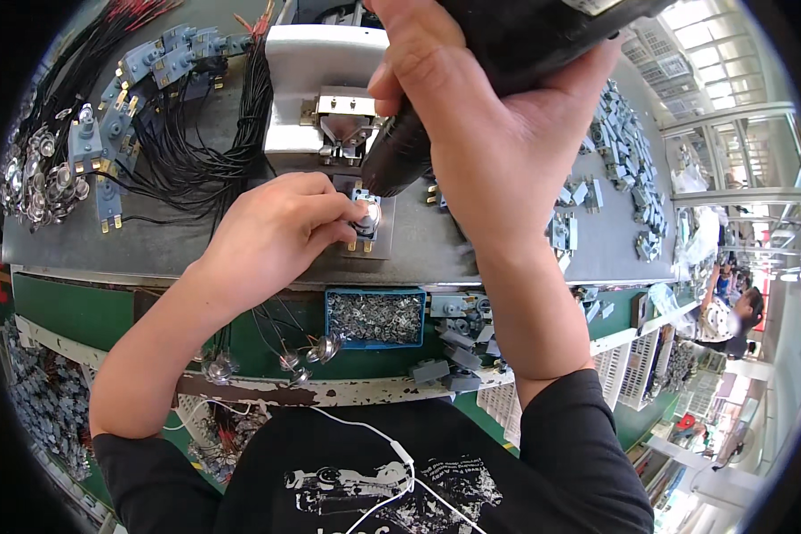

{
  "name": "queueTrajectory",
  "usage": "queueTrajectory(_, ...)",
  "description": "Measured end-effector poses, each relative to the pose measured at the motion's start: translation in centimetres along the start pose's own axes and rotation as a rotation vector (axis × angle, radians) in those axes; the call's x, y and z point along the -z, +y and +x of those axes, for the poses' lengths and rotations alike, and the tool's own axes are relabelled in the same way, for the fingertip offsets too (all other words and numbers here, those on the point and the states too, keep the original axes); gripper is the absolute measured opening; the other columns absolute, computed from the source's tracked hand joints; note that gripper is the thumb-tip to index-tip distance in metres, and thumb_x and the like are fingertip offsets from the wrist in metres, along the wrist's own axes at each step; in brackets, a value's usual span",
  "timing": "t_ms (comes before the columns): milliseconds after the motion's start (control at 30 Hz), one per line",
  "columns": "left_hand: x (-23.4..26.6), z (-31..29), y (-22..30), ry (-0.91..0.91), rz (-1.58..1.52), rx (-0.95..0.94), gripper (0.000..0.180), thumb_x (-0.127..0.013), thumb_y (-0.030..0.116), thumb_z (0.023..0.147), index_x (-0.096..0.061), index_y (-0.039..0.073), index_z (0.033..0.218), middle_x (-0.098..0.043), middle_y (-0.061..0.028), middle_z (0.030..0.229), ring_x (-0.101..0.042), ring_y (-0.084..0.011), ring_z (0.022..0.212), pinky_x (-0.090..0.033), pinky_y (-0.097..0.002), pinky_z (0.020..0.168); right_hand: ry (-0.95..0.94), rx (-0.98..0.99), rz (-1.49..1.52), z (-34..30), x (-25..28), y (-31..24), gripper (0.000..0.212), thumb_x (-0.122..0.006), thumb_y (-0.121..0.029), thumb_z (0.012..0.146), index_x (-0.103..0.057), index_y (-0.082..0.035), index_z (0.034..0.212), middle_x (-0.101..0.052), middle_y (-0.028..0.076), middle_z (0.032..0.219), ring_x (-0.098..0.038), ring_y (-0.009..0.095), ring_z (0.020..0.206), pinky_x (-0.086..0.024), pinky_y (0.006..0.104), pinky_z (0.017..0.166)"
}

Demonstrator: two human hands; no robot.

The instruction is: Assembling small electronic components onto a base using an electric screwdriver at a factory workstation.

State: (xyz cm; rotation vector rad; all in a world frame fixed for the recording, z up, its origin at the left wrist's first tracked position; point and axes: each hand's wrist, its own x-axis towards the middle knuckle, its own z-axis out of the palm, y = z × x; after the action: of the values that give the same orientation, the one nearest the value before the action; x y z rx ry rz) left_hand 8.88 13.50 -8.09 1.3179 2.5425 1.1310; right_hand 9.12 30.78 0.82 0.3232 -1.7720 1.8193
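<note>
My right hand (516,151) is wrapped around a thick black cylindrical tool that looks like a power screwdriver (543,40). The tool slants down to the left, its dark nose close above a small grey switch-like part (362,242) with brass tabs. That part rests on a flat metal plate (384,242) on the bench. The fingertips of my left hand (271,222) pinch a round shiny metal cap (370,216) against the part. Whether the tool's tip touches it is hard to tell.
A white metal fixture (293,89) stands behind the part. Leftward lie black wires (253,107), grey switches (169,62) and shiny caps (40,191). A blue tray (374,346) of small metal pieces sits near me. More grey switches (618,142) cover the right; a person (725,320) is beyond.
</note>
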Motion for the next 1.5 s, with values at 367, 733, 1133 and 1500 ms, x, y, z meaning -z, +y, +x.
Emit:
queueTrajectory(367, 0.1, -0.1, 0.1, -0.032, 0.032, 0.033, 0.016, -0.076, 0.017, 0.087, -0.074, 0.012, 0.103, -0.064, -0.0065, 0.087, -0.066, -0.029, 0.082, -0.055, -0.0415, 0.071, -0.055, -0.087, 0.001, -0.7, -0.2, -0.2, 0.062, -0.073, 0.014, 0.086, -0.035, -0.001, 0.132, -0.066, 0.011, 0.097, -0.069, 0.015, 0.084, -0.059, 0.0278, 0.069)
queueTrajectory(733, 0.2, -0.2, 0.2, -0.047, 0.11, -0.006, 0.018, -0.075, 0.016, 0.088, -0.074, 0.012, 0.106, -0.061, -0.0077, 0.085, -0.066, -0.0308, 0.079, -0.054, -0.0434, 0.069, -0.19, 0.186, 0.219, -0.4, 0.0, 1.3, 0.041, -0.071, 0.015, 0.087, -0.047, 0.003, 0.119, -0.067, 0.011, 0.092, -0.068, 0.014, 0.074, -0.055, 0.0261, 0.059)
queueTrajectory(1133, -1.2, -1.0, -0.5, 0.111, 0.083, -0.097, 0.029, -0.08, 0.009, 0.084, -0.076, 0.015, 0.112, -0.053, -0.007, 0.079, -0.059, -0.0266, 0.073, -0.049, -0.0385, 0.064, -0.079, -0.073, 0.23, -2.0, 0.6, 3.4, 0.017, -0.072, 0.009, 0.09, -0.062, 0.003, 0.102, -0.069, 0.01, 0.087, -0.065, 0.011, 0.064, -0.052, 0.0234, 0.053)
queueTrajectory(1500, -5.3, -2.5, 5.3, -0.538, 0.415, -0.344, 0.005, -0.069, 0.015, 0.073, -0.07, 0.012, 0.078, -0.065, -0.0018, 0.08, -0.062, -0.0187, 0.087, -0.045, -0.0338, 0.078, 0.067, 0.061, 0.203, -2.6, 3.1, 0.1, 0.02, -0.073, 0.008, 0.09, -0.061, 0.002, 0.105, -0.069, 0.01, 0.087, -0.065, 0.011, 0.063, -0.052, 0.0234, 0.053)
